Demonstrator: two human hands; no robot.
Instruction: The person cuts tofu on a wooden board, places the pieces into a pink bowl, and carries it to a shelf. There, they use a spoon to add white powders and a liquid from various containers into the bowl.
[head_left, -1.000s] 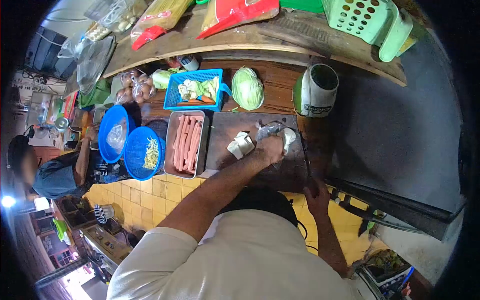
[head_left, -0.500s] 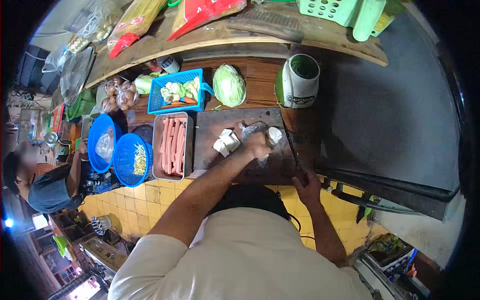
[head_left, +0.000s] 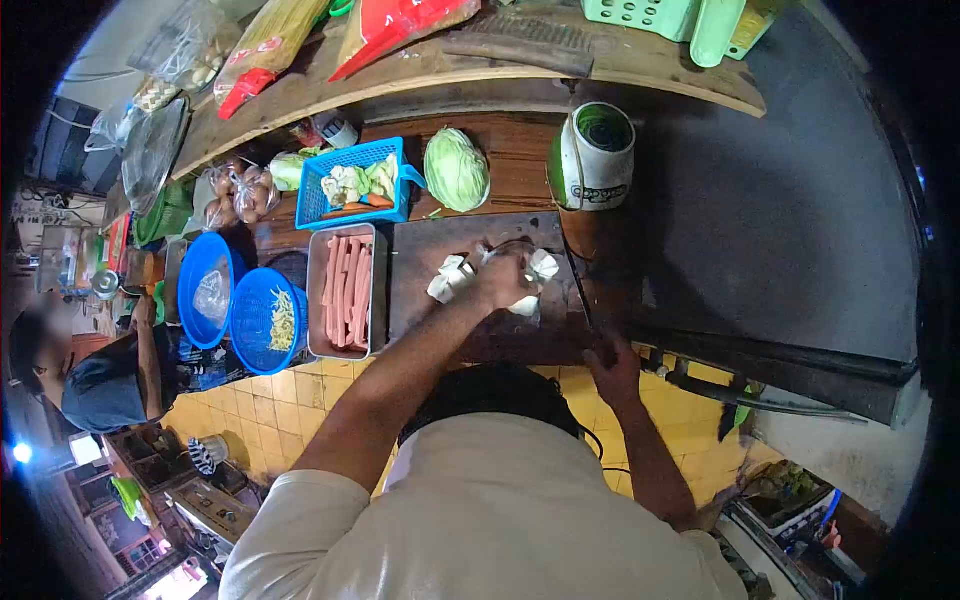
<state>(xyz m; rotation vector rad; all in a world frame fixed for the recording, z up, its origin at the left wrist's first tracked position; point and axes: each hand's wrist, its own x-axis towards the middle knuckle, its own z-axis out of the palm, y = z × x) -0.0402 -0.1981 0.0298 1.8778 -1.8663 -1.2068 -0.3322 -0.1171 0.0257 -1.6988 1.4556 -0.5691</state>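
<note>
My left hand (head_left: 502, 288) is over the dark cutting board (head_left: 420, 235), its fingers curled round white blocks (head_left: 541, 267) that look like tofu. Part of the blocks is hidden under the fingers. Beside that hand, to the left, lie more cut white pieces (head_left: 450, 279). Clear plastic shows around the fingers. Near the board's lower right corner, my right hand (head_left: 614, 372) is closed on the handle of a long dark knife (head_left: 580, 292). The blade points away from me along the board's right edge, apart from the white pieces.
Left of the board stand a metal tray of sausages (head_left: 314, 290), a blue basket (head_left: 262, 362) with bean sprouts and a blue vegetable basket (head_left: 306, 205). Behind are a cabbage (head_left: 457, 170) and a white-green container (head_left: 605, 165). A shelf (head_left: 420, 85) overhangs; another person (head_left: 105, 385) works at left.
The white block under my left hand now shows as separate pieces, and the fingers have shifted slightly. My right hand and the knife stay almost in place.
</note>
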